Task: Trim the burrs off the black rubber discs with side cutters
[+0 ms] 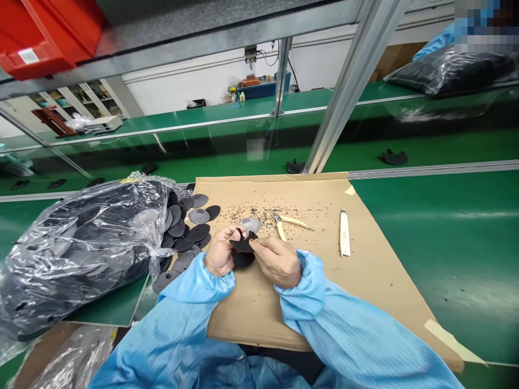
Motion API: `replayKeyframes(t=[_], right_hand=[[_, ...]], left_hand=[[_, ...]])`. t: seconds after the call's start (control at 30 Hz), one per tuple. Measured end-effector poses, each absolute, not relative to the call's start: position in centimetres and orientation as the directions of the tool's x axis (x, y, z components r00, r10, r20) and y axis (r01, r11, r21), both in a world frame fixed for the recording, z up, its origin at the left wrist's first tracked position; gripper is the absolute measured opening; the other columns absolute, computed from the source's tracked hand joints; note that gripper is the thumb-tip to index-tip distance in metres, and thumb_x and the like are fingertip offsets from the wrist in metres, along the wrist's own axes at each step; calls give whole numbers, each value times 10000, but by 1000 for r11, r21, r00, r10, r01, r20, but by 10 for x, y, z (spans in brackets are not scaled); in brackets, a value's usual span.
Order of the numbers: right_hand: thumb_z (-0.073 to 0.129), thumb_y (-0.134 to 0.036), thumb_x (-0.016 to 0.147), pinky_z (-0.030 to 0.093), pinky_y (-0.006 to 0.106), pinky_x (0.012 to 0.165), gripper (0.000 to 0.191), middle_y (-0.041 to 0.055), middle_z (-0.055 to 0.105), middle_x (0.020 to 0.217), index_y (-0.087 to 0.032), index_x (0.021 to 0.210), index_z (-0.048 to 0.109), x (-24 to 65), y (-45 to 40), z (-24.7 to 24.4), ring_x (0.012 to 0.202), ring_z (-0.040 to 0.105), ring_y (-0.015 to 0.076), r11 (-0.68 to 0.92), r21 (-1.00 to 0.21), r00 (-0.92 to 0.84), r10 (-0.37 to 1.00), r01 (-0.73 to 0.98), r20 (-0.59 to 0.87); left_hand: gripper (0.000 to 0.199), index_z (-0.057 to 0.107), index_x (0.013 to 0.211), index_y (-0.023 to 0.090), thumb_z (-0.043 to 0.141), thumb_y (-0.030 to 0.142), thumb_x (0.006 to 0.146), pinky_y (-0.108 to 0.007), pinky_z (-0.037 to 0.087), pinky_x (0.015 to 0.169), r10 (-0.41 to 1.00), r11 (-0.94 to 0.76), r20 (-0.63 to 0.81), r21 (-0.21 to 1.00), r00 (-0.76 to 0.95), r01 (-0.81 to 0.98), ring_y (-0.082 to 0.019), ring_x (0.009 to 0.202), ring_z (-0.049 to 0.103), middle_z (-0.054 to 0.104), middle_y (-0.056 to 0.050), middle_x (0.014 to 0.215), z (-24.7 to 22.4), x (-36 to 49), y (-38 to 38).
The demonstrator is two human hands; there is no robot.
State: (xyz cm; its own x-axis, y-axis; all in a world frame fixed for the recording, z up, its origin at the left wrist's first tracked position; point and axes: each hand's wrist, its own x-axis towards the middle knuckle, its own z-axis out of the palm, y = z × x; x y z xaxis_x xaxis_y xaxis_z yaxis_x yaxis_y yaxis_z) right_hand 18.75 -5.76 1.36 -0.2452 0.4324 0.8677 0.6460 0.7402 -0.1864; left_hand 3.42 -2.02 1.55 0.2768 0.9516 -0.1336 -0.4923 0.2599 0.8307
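My left hand [221, 251] and my right hand [279, 262] are closed on a black curved plastic part [242, 245] between them, low over the cardboard. Fingertips of both hands pinch its edges. Just below it shows another dark rounded piece [243, 260]; whether the two are joined I cannot tell. Behind the hands lies a grey oval disc [250, 223]. Side cutters [298, 222] with cream handles rest to the right of the disc. Farther right is a slim cream-white tool with writing [344, 233]. Small black bits [259, 213] are scattered around the cutters.
Brown cardboard [324, 286] covers part of the green table [458, 243]. At the left, a clear plastic bag [81, 243] spills black oval discs [197, 233]. A metal post [352, 81] rises behind; black curved parts [394, 157] lie on the green strip beyond. A red bin [48, 32] sits overhead.
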Motion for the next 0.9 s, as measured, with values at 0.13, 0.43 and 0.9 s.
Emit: replayKeyframes(t=[0.13, 0.43, 0.9], right_hand=[[458, -82, 902, 472, 282, 587, 221, 94, 655, 772, -109, 1040, 629, 183, -60, 15, 658, 573, 159, 725, -39, -343, 371, 687, 863], [450, -75, 902, 464, 294, 588, 242, 98, 674, 809, -113, 1061, 628, 183, -60, 19, 685, 592, 167, 758, -26, -358, 338, 652, 871], [491, -48, 870, 483, 300, 613, 242, 97, 670, 790, -118, 1068, 611, 185, -56, 12, 673, 586, 163, 788, -64, -291, 300, 612, 909]], left_hand=[[377, 626, 752, 116, 834, 390, 596, -203, 401, 602, 956, 236, -108, 835, 273, -497, -85, 632, 496, 567, -12, 708, 16, 38, -20], [388, 604, 762, 120, 825, 398, 605, -218, 386, 594, 944, 273, -138, 837, 300, -474, -89, 610, 476, 547, -11, 695, 17, 38, -18], [381, 649, 760, 114, 846, 383, 576, -215, 411, 609, 955, 257, -140, 829, 261, -497, -96, 632, 512, 585, -23, 700, 16, 38, -18]])
